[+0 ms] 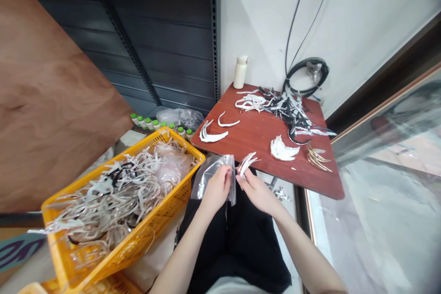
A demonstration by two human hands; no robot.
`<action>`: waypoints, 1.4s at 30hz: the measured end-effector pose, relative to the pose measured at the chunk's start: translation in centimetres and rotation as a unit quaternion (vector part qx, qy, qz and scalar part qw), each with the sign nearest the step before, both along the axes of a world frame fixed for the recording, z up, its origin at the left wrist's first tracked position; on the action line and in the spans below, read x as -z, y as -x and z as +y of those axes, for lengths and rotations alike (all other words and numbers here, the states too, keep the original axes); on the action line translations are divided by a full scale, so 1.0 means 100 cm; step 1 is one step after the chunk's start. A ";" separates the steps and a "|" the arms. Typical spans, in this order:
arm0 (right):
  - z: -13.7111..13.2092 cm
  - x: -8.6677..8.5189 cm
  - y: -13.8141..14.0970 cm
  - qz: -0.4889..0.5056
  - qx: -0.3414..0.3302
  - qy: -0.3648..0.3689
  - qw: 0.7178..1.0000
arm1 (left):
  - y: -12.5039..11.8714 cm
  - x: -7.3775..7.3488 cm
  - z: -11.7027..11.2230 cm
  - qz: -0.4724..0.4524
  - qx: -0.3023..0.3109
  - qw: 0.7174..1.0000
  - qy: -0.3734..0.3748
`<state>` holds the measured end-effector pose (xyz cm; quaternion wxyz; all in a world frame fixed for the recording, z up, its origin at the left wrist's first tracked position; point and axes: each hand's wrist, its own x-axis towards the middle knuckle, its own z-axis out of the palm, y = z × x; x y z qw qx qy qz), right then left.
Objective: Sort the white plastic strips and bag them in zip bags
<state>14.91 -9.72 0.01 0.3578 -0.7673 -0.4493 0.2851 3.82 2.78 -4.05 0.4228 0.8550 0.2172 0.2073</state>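
The red table (255, 140) carries curved strips (282, 149) in separate small heaps, sorted by colour it seems, while the yellow basket (179, 142) beside the lap is piled with tangled strips (113, 193). Over the lap the left hand (217, 188) pinches a clear bag (208, 172) by its edge, mouth upward. The right hand (257, 190) is closed round a bunch of white strips (246, 163) just beside that mouth.

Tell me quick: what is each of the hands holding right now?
Left hand: closed on a clear plastic bag.
Right hand: closed on a bundle of white curved strips.
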 end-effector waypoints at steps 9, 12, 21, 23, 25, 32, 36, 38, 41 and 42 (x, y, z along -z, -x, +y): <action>0.001 0.027 0.013 -0.162 0.004 0.096 0.982 | 0.000 0.001 -0.006 0.013 0.016 0.996 0.083; 0.000 0.031 0.015 -0.164 0.007 0.085 0.983 | -0.001 0.003 -0.004 0.000 0.013 0.998 0.067; -0.005 0.023 0.010 -0.055 -0.035 0.012 0.998 | 0.000 0.013 -0.001 0.004 0.001 0.988 0.153; -0.005 0.022 0.008 -0.034 -0.036 0.000 0.999 | -0.001 0.014 -0.002 0.003 -0.006 0.981 0.192; -0.005 0.024 0.008 -0.025 -0.026 -0.009 0.999 | -0.001 0.015 -0.003 0.002 -0.017 0.969 0.245; 0.001 0.035 0.017 -0.084 0.040 0.003 0.996 | -0.001 0.024 -0.002 0.008 -0.025 0.960 0.280; 0.001 0.032 0.020 -0.089 0.030 0.025 0.995 | 0.000 0.030 0.002 -0.003 -0.019 0.957 0.291; -0.001 0.031 0.021 -0.079 0.011 0.033 0.996 | 0.001 0.032 0.003 -0.004 -0.019 0.953 0.302; -0.004 0.032 0.021 -0.053 -0.009 0.018 0.998 | 0.003 0.031 0.005 -0.006 -0.023 0.950 0.312; -0.005 0.033 0.022 -0.046 -0.009 0.008 0.999 | 0.003 0.031 0.006 -0.007 -0.023 0.949 0.313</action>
